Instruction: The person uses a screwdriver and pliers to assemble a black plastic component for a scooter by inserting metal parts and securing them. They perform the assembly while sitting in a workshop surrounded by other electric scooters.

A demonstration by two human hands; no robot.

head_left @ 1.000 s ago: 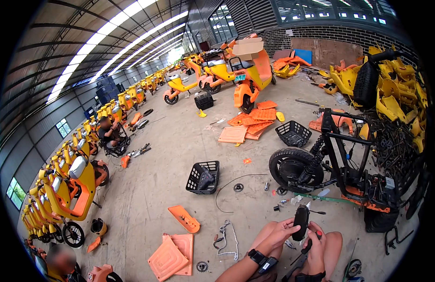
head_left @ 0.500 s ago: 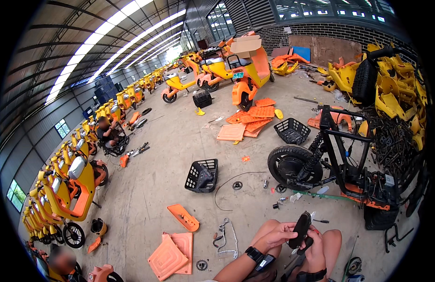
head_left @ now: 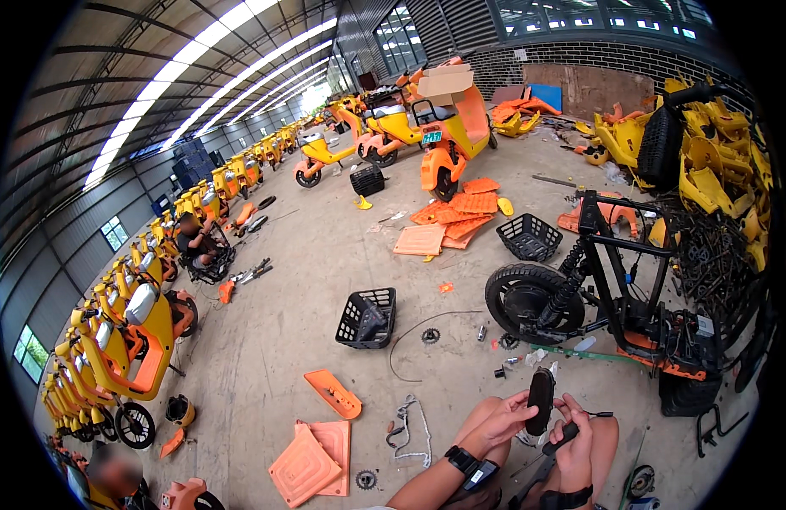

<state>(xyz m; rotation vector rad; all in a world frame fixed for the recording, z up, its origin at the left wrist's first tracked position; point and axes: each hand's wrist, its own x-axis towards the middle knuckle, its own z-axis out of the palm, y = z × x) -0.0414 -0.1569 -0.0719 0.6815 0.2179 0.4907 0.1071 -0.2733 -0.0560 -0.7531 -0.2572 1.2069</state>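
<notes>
My left hand (head_left: 510,418) grips a dark, flat, oblong part (head_left: 540,399), held upright between thumb and fingers above my lap. Close beside it, my right hand (head_left: 573,438) has its fingers curled round a dark, rounded, handle-like piece (head_left: 560,439). A thin dark piece (head_left: 599,415) shows just past the right fingers; whether that hand holds it too is unclear. A long dark strip (head_left: 533,483) slants below the right hand, partly hidden by my wrist and legs.
A stripped scooter frame (head_left: 610,272) with its rear wheel stands at right. Black baskets (head_left: 365,319), orange panels (head_left: 304,455), a chain (head_left: 420,433) and sprockets (head_left: 430,337) lie on the floor. Yellow scooters (head_left: 125,340) line the left, where another person (head_left: 197,242) sits.
My hands have drawn apart slightly. The oblong part has tilted more upright and moved up-left, away from the right hand's piece. The thin dark piece has shifted right and down.
</notes>
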